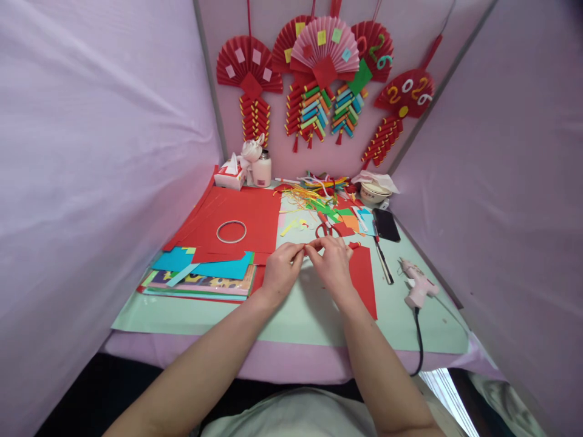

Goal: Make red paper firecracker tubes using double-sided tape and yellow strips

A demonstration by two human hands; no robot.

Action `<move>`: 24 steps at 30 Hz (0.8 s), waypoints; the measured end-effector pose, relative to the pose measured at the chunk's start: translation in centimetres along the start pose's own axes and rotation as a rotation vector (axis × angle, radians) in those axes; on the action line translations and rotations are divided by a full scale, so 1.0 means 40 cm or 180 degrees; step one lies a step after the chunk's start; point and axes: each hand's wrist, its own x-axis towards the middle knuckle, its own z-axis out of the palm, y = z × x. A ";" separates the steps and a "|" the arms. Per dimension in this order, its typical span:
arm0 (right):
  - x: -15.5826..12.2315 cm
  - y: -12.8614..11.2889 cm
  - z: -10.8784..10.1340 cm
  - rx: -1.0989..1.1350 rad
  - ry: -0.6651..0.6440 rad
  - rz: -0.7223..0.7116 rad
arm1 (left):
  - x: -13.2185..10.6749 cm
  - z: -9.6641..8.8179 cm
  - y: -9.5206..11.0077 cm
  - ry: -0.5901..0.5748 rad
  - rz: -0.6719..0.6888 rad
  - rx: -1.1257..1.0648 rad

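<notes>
My left hand (283,268) and my right hand (332,264) meet above the table, thumbs and fingers pinched together. Between the fingertips shows a bit of a small red paper piece (306,246), mostly hidden by my fingers. Just beyond the hands lie red-handled scissors (326,229). To the right of my right hand, a red paper sheet (364,282) lies flat, with a small red roll with a yellow end (354,245) at its top edge. Left of my left hand, a roll of tape (231,232) rests on large red sheets (259,209).
Blue paper and a packet of coloured sheets (200,284) lie at left. A glue gun (418,284), pen-like tool (383,261) and phone (386,225) are at right. Behind are scraps (337,212), a bowl (374,192), tissue box (230,176) and bottle (262,169). Fan decorations (325,48) hang above.
</notes>
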 end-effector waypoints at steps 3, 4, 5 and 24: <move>0.001 0.004 0.000 0.0036 0.0043 0.0055 | 0.002 -0.002 0.000 0.0006 -0.0008 -0.0011; 0.002 0.007 0.001 0.0040 0.0045 0.0054 | 0.003 -0.003 0.000 0.0014 -0.0022 -0.0029; 0.002 0.010 0.001 0.0036 0.0034 0.0045 | 0.004 -0.004 0.000 0.0031 -0.0039 -0.0048; 0.020 0.061 -0.031 0.0806 -0.0045 0.0581 | 0.016 -0.011 0.021 0.0189 -0.0592 -0.0500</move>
